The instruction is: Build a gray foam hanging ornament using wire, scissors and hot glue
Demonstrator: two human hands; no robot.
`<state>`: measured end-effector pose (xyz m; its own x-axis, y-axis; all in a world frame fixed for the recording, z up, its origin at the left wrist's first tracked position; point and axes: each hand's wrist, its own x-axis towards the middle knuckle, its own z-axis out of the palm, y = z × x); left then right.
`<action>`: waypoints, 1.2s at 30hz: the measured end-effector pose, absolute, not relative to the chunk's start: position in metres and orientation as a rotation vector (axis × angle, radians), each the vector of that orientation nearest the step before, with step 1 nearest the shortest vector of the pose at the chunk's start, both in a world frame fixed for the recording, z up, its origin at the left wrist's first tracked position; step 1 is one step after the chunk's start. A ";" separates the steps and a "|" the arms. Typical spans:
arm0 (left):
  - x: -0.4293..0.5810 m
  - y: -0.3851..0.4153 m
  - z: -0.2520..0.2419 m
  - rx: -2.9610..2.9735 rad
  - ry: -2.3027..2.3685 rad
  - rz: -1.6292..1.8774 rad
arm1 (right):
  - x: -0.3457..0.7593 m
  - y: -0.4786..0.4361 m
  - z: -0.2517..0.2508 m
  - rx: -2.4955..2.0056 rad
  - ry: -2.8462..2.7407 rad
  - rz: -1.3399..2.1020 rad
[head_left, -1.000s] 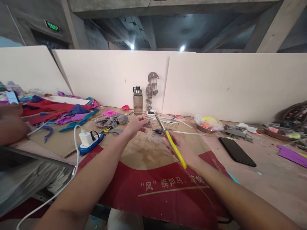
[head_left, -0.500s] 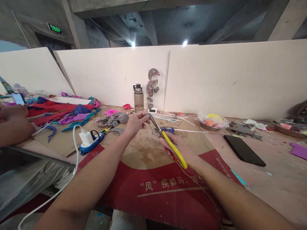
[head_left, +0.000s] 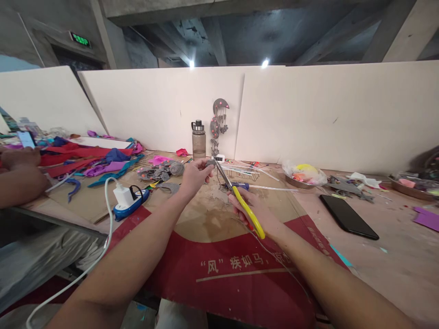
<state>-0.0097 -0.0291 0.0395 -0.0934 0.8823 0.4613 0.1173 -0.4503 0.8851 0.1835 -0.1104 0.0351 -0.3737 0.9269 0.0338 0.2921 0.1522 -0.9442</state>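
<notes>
My right hand (head_left: 255, 210) grips yellow-handled pliers (head_left: 247, 211), their thin metal jaws reaching up and left to a small grey piece (head_left: 210, 163). My left hand (head_left: 195, 176) pinches that grey piece between thumb and fingers, a little above the cardboard sheet (head_left: 206, 214). A thin wire trails from the piece past my right wrist. Both arms stretch out over the red printed part of the cardboard.
A water bottle (head_left: 198, 140) and a grey hanging ornament (head_left: 217, 125) stand at the white back panel. A black phone (head_left: 349, 209) lies right. A power strip with charger (head_left: 128, 201) and coloured felt scraps (head_left: 89, 160) lie left, beside another person's arm (head_left: 18, 178).
The pliers' jaws have moved left and closed in on the grey piece held by my left hand. My right hand came slightly nearer to me; the view shifted a little.
</notes>
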 end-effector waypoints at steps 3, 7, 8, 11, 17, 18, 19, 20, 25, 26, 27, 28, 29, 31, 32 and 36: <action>-0.008 -0.029 0.038 1.525 1.064 1.637 | 0.186 -0.108 0.031 -1.188 -1.936 0.938; -0.008 -0.026 0.035 1.477 0.985 1.647 | 0.187 -0.106 0.022 -1.247 -2.095 0.467; -0.008 -0.026 0.035 1.467 0.976 1.647 | 0.187 -0.106 0.020 -1.266 -2.110 0.393; -0.007 -0.026 0.034 1.461 0.959 1.657 | 0.187 -0.106 0.017 -1.291 -2.132 0.276; -0.005 -0.027 0.033 1.515 0.947 1.721 | 0.186 -0.106 0.017 -1.305 -2.126 0.274; -0.004 -0.027 0.033 1.531 0.947 1.738 | 0.186 -0.106 0.017 -1.302 -2.122 0.280; -0.003 -0.028 0.033 1.544 0.947 1.753 | 0.186 -0.106 0.017 -1.300 -2.119 0.287; -0.002 -0.029 0.033 1.550 0.948 1.760 | 0.186 -0.106 0.017 -1.302 -2.116 0.291; 0.003 -0.035 0.034 1.559 0.973 1.680 | 0.188 -0.105 0.013 -1.394 -2.119 0.188; 0.005 -0.037 0.034 1.548 0.969 1.660 | 0.189 -0.104 0.012 -1.420 -2.119 0.154; 0.006 -0.039 0.035 1.531 0.956 1.640 | 0.190 -0.104 0.011 -1.441 -2.122 0.121; 0.007 -0.040 0.035 1.509 0.933 1.616 | 0.190 -0.103 0.011 -1.457 -2.127 0.085; 0.009 -0.042 0.036 1.482 0.903 1.589 | 0.191 -0.103 0.011 -1.464 -2.137 0.049; 0.010 -0.044 0.037 1.419 0.839 1.529 | 0.193 -0.101 0.011 -1.475 -2.156 -0.026; 0.011 -0.045 0.038 1.385 0.814 1.507 | 0.194 -0.101 0.011 -1.485 -2.164 -0.066; 0.011 -0.046 0.040 1.280 0.777 1.464 | 0.198 -0.099 0.011 -1.559 -2.168 -0.208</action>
<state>0.0110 -0.0463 0.0397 0.0602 0.9456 0.3196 -0.2652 -0.2935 0.9184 0.1976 -0.0992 0.0113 -0.2530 0.8577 0.4475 0.9273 0.3470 -0.1408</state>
